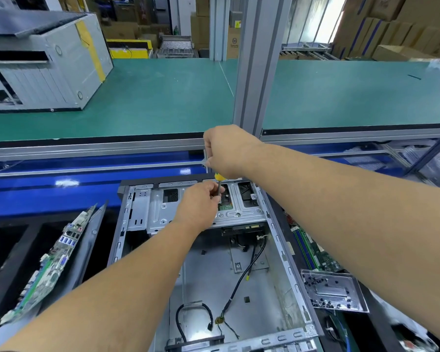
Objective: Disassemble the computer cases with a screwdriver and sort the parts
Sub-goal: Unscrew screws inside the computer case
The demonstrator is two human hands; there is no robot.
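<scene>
Right hand [228, 151] clenched round screwdriver [219, 185] handle above drive cage [201, 207]; left hand [201, 201] pinches shaft. Cage likely stiff, sharp-edged; lift by rim.

Green-topped workbench [163, 97] behind an aluminium post [259, 59]; stacked cardboard boxes [391, 24] beyond, daylight overhead.

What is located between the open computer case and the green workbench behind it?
In the head view, a glossy blue strip and an aluminium rail run between the open computer case and the green workbench.
</scene>
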